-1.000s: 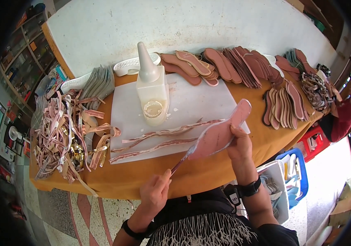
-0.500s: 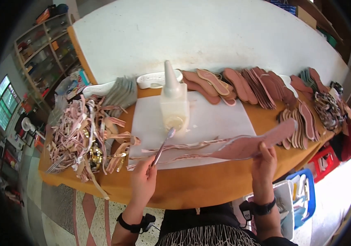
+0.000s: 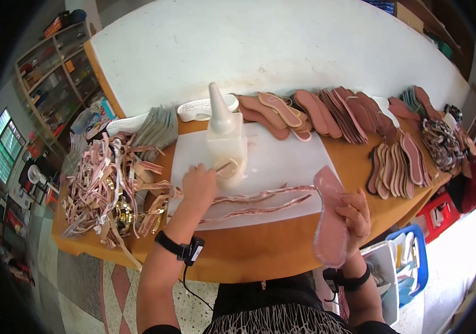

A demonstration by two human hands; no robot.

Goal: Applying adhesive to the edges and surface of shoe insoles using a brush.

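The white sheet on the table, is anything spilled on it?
Yes, maybe: small white spots lie on the sheet, just right of the bottle. They look like drips, because the sheet around them is mostly plain.

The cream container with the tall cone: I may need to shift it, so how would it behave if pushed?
The container likely won't roll, given its blocky, flat-sided body. Pushed high on its tall cone, it might tip. Any runny contents could then spill through its open mouth.
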